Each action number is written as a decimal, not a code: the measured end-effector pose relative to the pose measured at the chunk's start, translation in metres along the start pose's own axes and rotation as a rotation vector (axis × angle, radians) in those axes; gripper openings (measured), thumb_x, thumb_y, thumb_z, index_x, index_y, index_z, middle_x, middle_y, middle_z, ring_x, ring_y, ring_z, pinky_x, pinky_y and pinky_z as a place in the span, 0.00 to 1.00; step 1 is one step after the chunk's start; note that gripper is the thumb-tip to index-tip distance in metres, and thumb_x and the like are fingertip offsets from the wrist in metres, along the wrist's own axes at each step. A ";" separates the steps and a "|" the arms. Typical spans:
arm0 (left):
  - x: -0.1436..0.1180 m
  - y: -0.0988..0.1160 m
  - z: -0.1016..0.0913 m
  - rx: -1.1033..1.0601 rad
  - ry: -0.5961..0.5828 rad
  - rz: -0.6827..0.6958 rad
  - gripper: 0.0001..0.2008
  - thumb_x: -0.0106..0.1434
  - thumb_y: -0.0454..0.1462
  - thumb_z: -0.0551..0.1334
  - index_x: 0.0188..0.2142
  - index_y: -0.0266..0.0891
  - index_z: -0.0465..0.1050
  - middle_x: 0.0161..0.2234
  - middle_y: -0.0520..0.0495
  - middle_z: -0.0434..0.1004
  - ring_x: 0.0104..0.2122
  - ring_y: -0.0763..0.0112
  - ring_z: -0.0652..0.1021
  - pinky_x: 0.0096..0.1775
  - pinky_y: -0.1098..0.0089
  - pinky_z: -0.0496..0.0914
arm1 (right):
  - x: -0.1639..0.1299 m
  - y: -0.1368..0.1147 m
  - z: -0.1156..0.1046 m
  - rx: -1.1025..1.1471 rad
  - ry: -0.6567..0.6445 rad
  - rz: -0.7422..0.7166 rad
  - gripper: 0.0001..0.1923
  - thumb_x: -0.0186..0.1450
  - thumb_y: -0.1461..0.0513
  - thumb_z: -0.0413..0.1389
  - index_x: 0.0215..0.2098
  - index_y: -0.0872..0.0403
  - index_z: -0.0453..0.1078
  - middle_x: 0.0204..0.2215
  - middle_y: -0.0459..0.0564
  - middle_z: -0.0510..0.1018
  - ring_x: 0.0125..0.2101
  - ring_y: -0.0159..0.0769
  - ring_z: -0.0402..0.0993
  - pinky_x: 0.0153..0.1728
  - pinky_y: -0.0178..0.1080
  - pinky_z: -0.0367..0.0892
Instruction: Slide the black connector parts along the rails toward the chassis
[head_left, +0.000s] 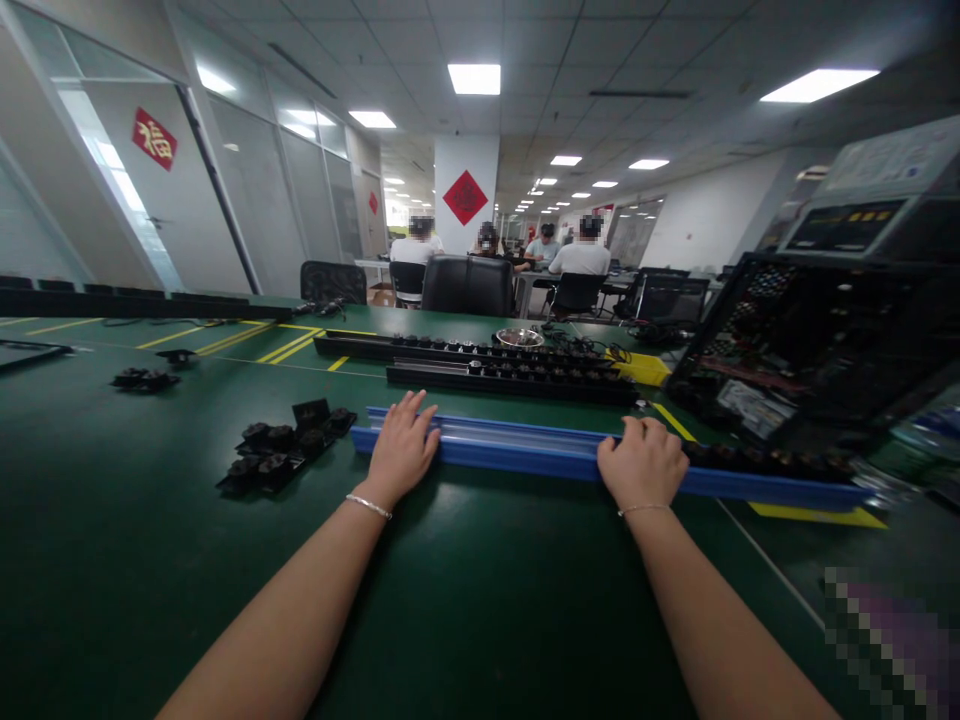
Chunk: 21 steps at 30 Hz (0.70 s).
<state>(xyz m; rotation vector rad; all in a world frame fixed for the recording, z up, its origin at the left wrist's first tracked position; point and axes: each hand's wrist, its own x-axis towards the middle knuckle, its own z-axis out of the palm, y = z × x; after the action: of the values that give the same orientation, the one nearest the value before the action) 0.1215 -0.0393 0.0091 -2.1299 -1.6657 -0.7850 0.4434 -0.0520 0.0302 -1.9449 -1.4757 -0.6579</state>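
The fingers (pixel 417 408) of the left hand (pixel 401 450) lie flat and nearly straight across the top of the blue rail (pixel 525 452), pressing on it near its left end without curling round it. The right hand (pixel 643 462) sits on the same rail further along, its fingers bent over the far edge in a loose grip; how firmly they clasp it cannot be told. Both wrists carry a thin bracelet.

The blue rail lies flat on the green tabletop (pixel 150 560), just in front of the person. Its long axis runs left to right, dipping slightly toward the right, where its end nears the open black machine frame (pixel 810 350). Just left of the rail's left end sits a cluster of small black parts (pixel 281 448). Behind the rail, two long black trays (pixel 510 378) lie roughly parallel to it, with a metal bowl (pixel 519 338) beyond them. People sit at desks in the background.
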 end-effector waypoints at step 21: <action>-0.003 0.006 0.001 0.009 -0.107 0.092 0.20 0.66 0.45 0.46 0.47 0.43 0.71 0.56 0.44 0.66 0.56 0.61 0.65 0.56 0.57 0.58 | 0.010 0.009 -0.005 -0.053 -0.270 0.208 0.19 0.60 0.59 0.47 0.46 0.57 0.67 0.41 0.60 0.72 0.43 0.48 0.67 0.40 0.48 0.61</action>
<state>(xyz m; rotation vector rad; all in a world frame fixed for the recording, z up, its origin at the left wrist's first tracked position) 0.1269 -0.0424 0.0066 -2.2605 -1.6053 -0.6464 0.4543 -0.0505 0.0395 -2.2612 -1.3931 -0.3557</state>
